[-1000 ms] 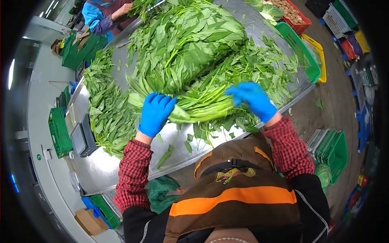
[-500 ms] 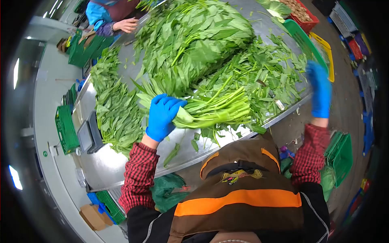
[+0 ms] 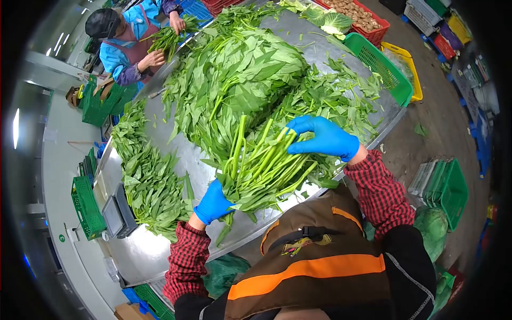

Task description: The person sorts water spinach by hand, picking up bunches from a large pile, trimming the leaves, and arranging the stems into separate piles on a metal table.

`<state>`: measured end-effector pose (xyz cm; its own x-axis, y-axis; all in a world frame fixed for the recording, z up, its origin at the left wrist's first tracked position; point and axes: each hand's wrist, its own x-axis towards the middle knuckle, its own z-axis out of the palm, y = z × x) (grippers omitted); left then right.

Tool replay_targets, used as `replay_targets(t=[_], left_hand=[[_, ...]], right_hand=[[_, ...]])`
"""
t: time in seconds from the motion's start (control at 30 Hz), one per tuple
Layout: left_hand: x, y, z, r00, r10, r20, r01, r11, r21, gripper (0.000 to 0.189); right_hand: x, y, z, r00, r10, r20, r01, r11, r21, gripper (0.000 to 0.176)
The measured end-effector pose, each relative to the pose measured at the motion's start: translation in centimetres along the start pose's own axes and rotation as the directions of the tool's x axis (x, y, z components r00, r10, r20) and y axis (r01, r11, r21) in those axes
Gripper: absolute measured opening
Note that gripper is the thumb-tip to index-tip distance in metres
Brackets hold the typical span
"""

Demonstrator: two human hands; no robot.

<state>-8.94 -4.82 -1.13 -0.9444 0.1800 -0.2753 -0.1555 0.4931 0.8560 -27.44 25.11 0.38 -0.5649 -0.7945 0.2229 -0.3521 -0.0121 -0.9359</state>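
On the wearer's side of the large heap of greens (image 3: 240,80): one bunch of greens (image 3: 264,165), pale cut stems fanned up and outward, held above the metal table (image 3: 144,253). Lower leaves partly covered by the glove; underside out of sight.

Left hand (image 3: 213,204), blue-gloved, on the near side of the heap: closed round the bunch's leafy end, some fingers hidden by leaves. Right hand (image 3: 326,138), blue-gloved, near side of the heap and to its right: half open, thumb and fingers parted about the stem ends; whether it pinches any cannot be told.

Left of the heap: a long row of greens (image 3: 152,186); outside it, a flat grey device (image 3: 113,216), its display unreadable. Right of the heap: loose leaves (image 3: 349,98), too tangled to count; past them a green basket (image 3: 381,66), partly covering a yellow crate (image 3: 418,85). Beyond the heap, to the right: a red crate (image 3: 376,34), cut off by the frame's top. Beyond, to the left: a co-worker (image 3: 128,50) holding greens, lower body hidden.
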Motion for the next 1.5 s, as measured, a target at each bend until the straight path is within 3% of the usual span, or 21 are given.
replay_targets(t=[0.07, 0.1, 0.27, 0.4, 0.53, 0.67, 0.77, 0.83, 0.87, 0.9, 0.97, 1.0, 1.03, 1.07, 1.13, 1.17, 1.2, 1.23, 1.3, 1.4, 1.5], left_hand=[[-0.3, -0.5, 0.2, 0.999, 0.029, -0.015, -0.027, 0.993, 0.117, 0.06], [-0.5, -0.6, 0.2, 0.999, 0.027, -0.019, -0.025, 0.993, 0.112, 0.06], [-0.4, 0.4, 0.0, 0.993, 0.019, 0.118, -0.037, 0.988, 0.149, 0.065], [-0.6, -0.6, 0.8, 0.997, 0.056, 0.045, -0.058, 0.997, 0.052, 0.068], [-0.6, -0.9, 0.4, 0.989, 0.033, 0.147, -0.059, 0.982, 0.177, 0.068], [-1.1, 0.3, 0.3, 0.983, 0.082, 0.163, -0.102, 0.988, 0.117, 0.067], [-1.1, 0.0, 0.4, 0.987, 0.075, 0.14, -0.084, 0.995, 0.053, 0.074], [-1.5, -0.7, 0.5, 0.991, 0.08, 0.105, -0.072, 0.995, -0.074, 0.078], [-1.8, -1.2, 0.5, 0.994, 0.082, 0.068, -0.067, 0.978, -0.196, 0.082], [-2.0, -2.5, 0.2, 0.989, 0.142, 0.027, -0.141, 0.989, -0.035, 0.088], [-2.0, -1.9, 0.6, 0.995, 0.029, 0.091, -0.004, 0.965, -0.262, 0.086], [-1.9, -1.4, 1.0, 0.994, -0.015, 0.109, 0.056, 0.925, -0.375, 0.085], [-2.2, -0.4, 1.5, 0.995, -0.025, 0.095, 0.071, 0.853, -0.518, 0.082], [-2.2, -0.3, 2.2, 0.995, -0.025, 0.094, 0.07, 0.852, -0.52, 0.082], [-2.4, -0.4, 3.0, 0.989, -0.124, 0.082, 0.145, 0.689, -0.71, 0.079], [-2.3, -2.2, 3.5, 0.973, -0.185, 0.139, 0.214, 0.487, -0.847, 0.077], [-3.3, -3.5, 3.9, 0.973, -0.186, 0.137, 0.213, 0.497, -0.841, 0.077], [-3.5, -2.3, 4.4, 0.973, -0.192, 0.13, 0.187, 0.324, -0.927, 0.071], [-3.4, -1.1, 6.4, 0.993, -0.117, -0.01, -0.013, -0.018, -1.0, 0.06], [-2.2, -3.1, 8.2, 0.994, -0.068, -0.085, -0.099, -0.241, -0.965, 0.046], [-1.4, -4.0, 8.3, 0.996, -0.013, -0.093, -0.092, -0.31, -0.946, 0.039]], right_hand=[[0.2, -0.3, 0.0, 0.969, 0.245, -0.042, -0.241, 0.967, 0.086, 0.031], [0.2, -0.5, -0.1, 0.966, 0.212, -0.148, -0.206, 0.977, 0.053, 0.033], [0.7, -0.3, 0.1, 0.989, 0.06, -0.135, -0.076, 0.99, -0.122, 0.036], [1.3, 1.0, 0.4, 0.976, 0.163, -0.146, -0.165, 0.986, -0.002, 0.032], [1.0, 1.1, 0.7, 0.969, 0.244, -0.03, -0.239, 0.963, 0.127, 0.028], [0.9, 2.1, 0.8, 0.942, 0.291, -0.166, -0.256, 0.945, 0.202, 0.021], [1.3, 2.2, 0.5, 0.883, 0.114, -0.455, -0.168, 0.983, -0.08, 0.021], [1.5, 3.4, -1.5, 0.735, 0.169, -0.657, -0.142, 0.985, 0.095, 0.023], [1.6, 3.4, -2.1, 0.687, 0.014, -0.726, -0.141, 0.984, -0.113, 0.026], [1.5, 3.6, -2.5, 0.641, -0.141, -0.755, -0.159, 0.937, -0.311, 0.029], [-0.3, 5.4, -3.2, 0.747, -0.093, -0.658, -0.21, 0.907, -0.366, 0.032], [-1.2, 6.2, -3.7, 0.827, -0.08, -0.556, -0.218, 0.866, -0.45, 0.036], [-2.0, 6.9, -3.6, 0.847, 0.221, -0.483, -0.325, 0.935, -0.142, 0.038], [-2.6, 7.3, -3.3, 0.848, 0.221, -0.482, -0.325, 0.935, -0.143, 0.038], [-3.3, 7.9, -2.1, 0.829, 0.485, -0.28, -0.409, 0.866, 0.288, 0.035], [-3.4, 8.2, -1.2, 0.834, 0.447, -0.323, -0.373, 0.889, 0.267, 0.032], [-3.5, 8.3, -0.9, 0.836, 0.44, -0.327, -0.363, 0.891, 0.272, 0.032], [-3.4, 8.2, -0.5, 0.841, 0.423, -0.336, -0.363, 0.903, 0.228, 0.032], [-2.9, 7.5, 0.2, 0.846, 0.436, -0.306, -0.386, 0.898, 0.213, 0.033], [-2.0, 5.9, 0.9, 0.857, 0.442, -0.265, -0.362, 0.883, 0.299, 0.032], [-1.1, 4.6, 1.7, 0.881, 0.407, -0.243, -0.33, 0.894, 0.303, 0.031]])
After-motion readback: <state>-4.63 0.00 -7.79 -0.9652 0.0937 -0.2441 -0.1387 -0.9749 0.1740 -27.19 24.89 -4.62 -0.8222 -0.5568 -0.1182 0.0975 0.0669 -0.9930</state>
